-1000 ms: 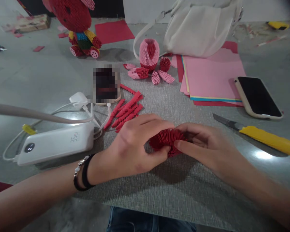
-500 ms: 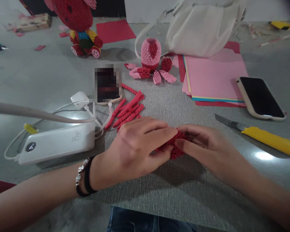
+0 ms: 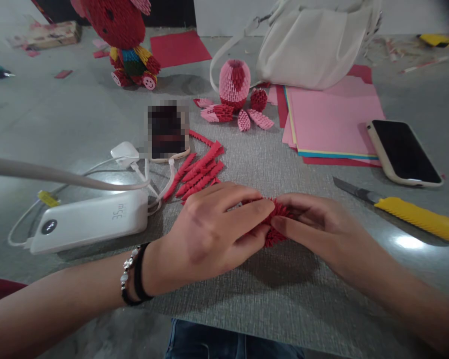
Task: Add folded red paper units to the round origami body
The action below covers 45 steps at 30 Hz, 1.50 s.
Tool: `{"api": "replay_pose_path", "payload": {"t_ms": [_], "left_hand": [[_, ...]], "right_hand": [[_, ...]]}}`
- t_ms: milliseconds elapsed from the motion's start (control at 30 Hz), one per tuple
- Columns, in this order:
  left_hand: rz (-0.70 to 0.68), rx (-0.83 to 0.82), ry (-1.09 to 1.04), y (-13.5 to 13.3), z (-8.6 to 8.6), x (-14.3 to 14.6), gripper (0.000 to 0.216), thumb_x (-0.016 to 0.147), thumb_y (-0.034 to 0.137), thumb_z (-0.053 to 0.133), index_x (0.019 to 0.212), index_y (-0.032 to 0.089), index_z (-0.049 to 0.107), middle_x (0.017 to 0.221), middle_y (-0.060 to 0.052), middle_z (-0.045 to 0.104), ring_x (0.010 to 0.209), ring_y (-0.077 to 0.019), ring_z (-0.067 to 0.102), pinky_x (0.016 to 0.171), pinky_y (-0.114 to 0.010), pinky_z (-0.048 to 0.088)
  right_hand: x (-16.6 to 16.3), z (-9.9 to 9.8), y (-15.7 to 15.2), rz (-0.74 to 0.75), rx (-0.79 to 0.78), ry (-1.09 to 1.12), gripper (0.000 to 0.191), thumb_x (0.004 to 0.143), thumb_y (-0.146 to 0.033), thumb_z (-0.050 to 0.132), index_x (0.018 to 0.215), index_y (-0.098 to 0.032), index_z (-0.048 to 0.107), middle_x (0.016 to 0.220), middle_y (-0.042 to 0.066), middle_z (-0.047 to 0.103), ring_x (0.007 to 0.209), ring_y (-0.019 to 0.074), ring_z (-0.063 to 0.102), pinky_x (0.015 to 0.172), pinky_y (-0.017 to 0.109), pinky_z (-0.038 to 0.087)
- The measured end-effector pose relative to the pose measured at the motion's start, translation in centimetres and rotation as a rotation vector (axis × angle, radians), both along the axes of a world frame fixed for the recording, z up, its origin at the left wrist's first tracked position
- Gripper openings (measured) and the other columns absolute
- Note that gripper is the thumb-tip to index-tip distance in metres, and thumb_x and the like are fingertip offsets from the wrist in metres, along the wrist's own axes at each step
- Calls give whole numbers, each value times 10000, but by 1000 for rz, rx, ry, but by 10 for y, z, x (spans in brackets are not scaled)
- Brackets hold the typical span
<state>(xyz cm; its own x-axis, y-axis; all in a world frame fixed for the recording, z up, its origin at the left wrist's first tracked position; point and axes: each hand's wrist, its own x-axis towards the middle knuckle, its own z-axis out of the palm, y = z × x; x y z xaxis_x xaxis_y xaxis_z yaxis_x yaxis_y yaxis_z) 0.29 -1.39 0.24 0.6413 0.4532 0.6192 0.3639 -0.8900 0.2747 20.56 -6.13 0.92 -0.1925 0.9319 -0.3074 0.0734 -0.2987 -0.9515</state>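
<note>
Between my two hands is a red folded-paper piece (image 3: 276, 234) with spiky edges, held just above the grey tabletop. My left hand (image 3: 213, 224) grips its left side with thumb and fingers and covers much of it. On the other side, the fingers and thumb of my right hand (image 3: 314, 219) pinch the same piece. Several red strips of folded paper (image 3: 200, 174) lie beyond my left hand. Farther back stands a pink and red folded-paper body (image 3: 234, 85), with small paper parts (image 3: 217, 113) around its base.
A yellow box cutter (image 3: 411, 212) lies at the right, blade out. Near it are a phone (image 3: 406, 152) and stacked coloured paper (image 3: 333, 117). A white power bank (image 3: 92, 222) with cables sits left. A white bag (image 3: 314, 47) and a red paper figure (image 3: 130, 60) stand behind.
Both hands stay almost in place on the red paper piece. The whole view shifts very slightly; nothing is let go or picked up.
</note>
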Motion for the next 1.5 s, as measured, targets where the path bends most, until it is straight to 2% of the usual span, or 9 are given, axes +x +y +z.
{"api": "replay_pose_path", "payload": {"t_ms": [300,567,733,933,1133,1367,1500], "left_hand": [[-11,11,14,0,0,-1,148,928,142,672,1041,120,766,1010,-98,783,839,-181,743,754,-306,592],[-23,-25,-7,1,2,0,176,871,108,710,1039,113,764,1031,-92,795,883,-187,757,801,-305,612],[-6,75,26,0,3,-2,150,894,128,689,1024,121,764,1108,-119,796,904,-198,777,813,-314,640],[47,154,76,-3,6,-2,89,886,105,672,844,168,719,1139,-82,804,801,-181,791,668,-292,663],[27,120,33,-4,7,-1,140,920,63,638,882,172,719,1141,-87,799,1067,-188,778,969,-316,664],[8,108,16,-6,5,-1,127,934,45,644,923,140,727,1068,-74,813,1075,-172,777,1044,-294,632],[11,86,4,-6,4,-1,117,937,53,657,939,149,724,1058,-62,813,1094,-171,772,1031,-285,640]], "right_hand": [[1,2,0,5,13,-8,113,882,-221,719,952,-262,798,811,-21,738,781,153,678,716,263,542],[2,-1,3,-58,-65,71,121,804,-222,797,921,-253,802,894,-21,783,839,144,710,746,224,549],[0,-1,1,-59,-69,63,136,804,-209,797,936,-242,792,889,-17,785,814,148,706,738,238,549],[-1,-2,-1,-76,-84,84,136,834,-221,775,969,-233,781,937,-4,795,860,161,716,764,251,548],[-3,-4,1,-96,-54,74,131,848,-248,764,976,-238,784,925,10,797,900,185,730,810,281,574],[-6,0,1,-96,-64,52,120,824,-306,790,922,-238,776,868,7,792,851,186,741,777,291,592],[-7,0,1,-87,-55,28,144,835,-333,788,942,-238,775,918,26,804,884,206,751,774,297,597]]}}
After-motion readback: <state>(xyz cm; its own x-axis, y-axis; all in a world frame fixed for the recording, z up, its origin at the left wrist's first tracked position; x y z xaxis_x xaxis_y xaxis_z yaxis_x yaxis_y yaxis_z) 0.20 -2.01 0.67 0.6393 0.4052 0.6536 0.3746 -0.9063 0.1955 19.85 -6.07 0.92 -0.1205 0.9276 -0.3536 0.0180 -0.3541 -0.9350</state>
